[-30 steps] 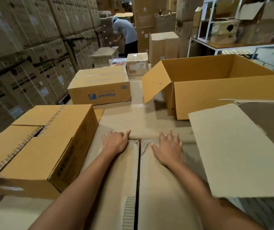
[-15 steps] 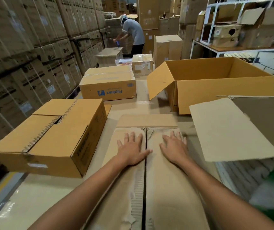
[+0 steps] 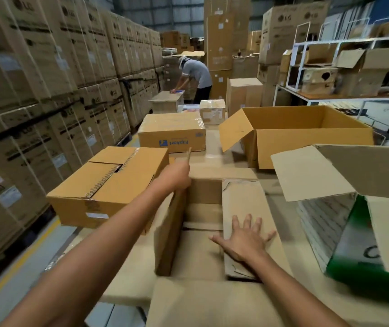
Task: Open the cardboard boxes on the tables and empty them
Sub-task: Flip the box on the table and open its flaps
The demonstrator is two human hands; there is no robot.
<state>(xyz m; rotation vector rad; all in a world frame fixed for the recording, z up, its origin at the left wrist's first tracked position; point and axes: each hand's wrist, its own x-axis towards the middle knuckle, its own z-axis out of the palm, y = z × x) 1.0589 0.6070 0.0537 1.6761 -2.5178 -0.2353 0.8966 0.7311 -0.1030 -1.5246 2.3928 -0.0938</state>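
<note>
A person's two bare arms reach forward over a cardboard box [image 3: 203, 208] at the centre of a tabletop [image 3: 212, 138]. The left hand [image 3: 177, 174], at 11 o'clock from the box's middle, has its grip pinching the far edge of the left flap [image 3: 168, 234], which stands lifted nearly upright. The right hand [image 3: 245, 237] lies flat at 4 o'clock, its grip spread wide, palm down on the right flap [image 3: 243, 204], which lies level. Between the flaps the box's inside shows plain cardboard. A shut box [image 3: 108, 185] sits just beside it at 9 o'clock, and a taped box with blue print [image 3: 172, 133] stands at 12 o'clock. A large open box [image 3: 306, 133] is at 1 o'clock. An open box with a green side [image 3: 354, 232] sits at 3 o'clock. Far off at 12 o'clock another person [image 3: 196, 76] bends over a carton. Stacked cartons [image 3: 47, 90] wall the left.
</note>
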